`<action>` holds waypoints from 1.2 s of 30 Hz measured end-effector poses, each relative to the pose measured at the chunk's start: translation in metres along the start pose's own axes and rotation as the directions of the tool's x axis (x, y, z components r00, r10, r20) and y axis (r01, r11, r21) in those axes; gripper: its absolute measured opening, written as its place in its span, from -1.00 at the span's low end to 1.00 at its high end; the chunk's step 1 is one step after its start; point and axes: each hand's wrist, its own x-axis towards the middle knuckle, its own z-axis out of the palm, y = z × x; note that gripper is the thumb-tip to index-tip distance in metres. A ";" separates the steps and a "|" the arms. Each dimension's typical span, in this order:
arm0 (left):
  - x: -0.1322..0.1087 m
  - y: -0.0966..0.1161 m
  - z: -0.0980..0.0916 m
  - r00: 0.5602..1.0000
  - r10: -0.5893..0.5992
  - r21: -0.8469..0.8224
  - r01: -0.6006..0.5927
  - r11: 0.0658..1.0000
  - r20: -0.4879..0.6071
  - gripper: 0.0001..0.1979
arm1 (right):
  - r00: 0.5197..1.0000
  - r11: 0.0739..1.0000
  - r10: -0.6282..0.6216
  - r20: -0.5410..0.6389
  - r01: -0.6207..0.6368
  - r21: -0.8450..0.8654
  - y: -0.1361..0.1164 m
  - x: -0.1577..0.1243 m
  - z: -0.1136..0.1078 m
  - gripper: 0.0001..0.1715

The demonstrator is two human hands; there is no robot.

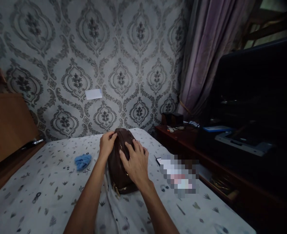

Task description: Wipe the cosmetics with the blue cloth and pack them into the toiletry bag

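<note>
A dark brown leather-look bag (116,172) with gold-coloured zips lies on the patterned white bedsheet in front of me. At its far left edge, my left hand (106,144) is closed, thumb and fingers pinching the bag close to a zip. Whether a zip pull sits between those fingertips is too small to see. My right hand (136,161) rests over the bag's right side with its fingers spread on the surface. A gold zip pull (116,189) hangs at the near end. Left of the bag sits a crumpled blue cloth (82,162).
The bedsheet (58,195) covers the bed. To the right lies a phone (158,160), mostly blurred out. A dark red-brown desk (182,139) with a large black screen (251,97) stands beyond it. Wooden furniture (9,126) borders the left, and a patterned wall (124,48) the back.
</note>
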 end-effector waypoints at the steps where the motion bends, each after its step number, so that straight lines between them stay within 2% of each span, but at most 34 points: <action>1: 0.000 0.000 0.001 1.000 -0.003 -0.002 0.003 1.000 -0.008 -0.79 | 1.000 1.000 0.003 0.003 -0.003 -0.002 0.000 0.000 0.000 -0.55; 12: -0.003 0.012 0.003 1.000 0.010 -0.004 -0.010 1.000 -0.006 -0.77 | 1.000 1.000 0.012 0.022 -0.012 0.009 0.000 0.000 -0.001 -0.54; 20: -0.004 0.019 -0.001 0.997 0.007 -0.001 -0.007 1.000 0.077 -0.75 | 0.999 1.000 0.018 0.037 -0.018 0.008 0.000 0.001 -0.002 -0.53; 26: -0.004 0.022 -0.005 0.991 0.005 -0.020 -0.003 1.000 0.132 -0.75 | 1.000 1.000 0.011 0.004 -0.011 0.026 0.000 0.000 -0.003 -0.52; 36: -0.009 0.024 -0.001 0.994 -0.006 -0.024 0.009 1.000 0.109 -0.74 | 0.998 0.998 -0.008 0.056 0.004 0.066 0.000 -0.001 -0.007 -0.60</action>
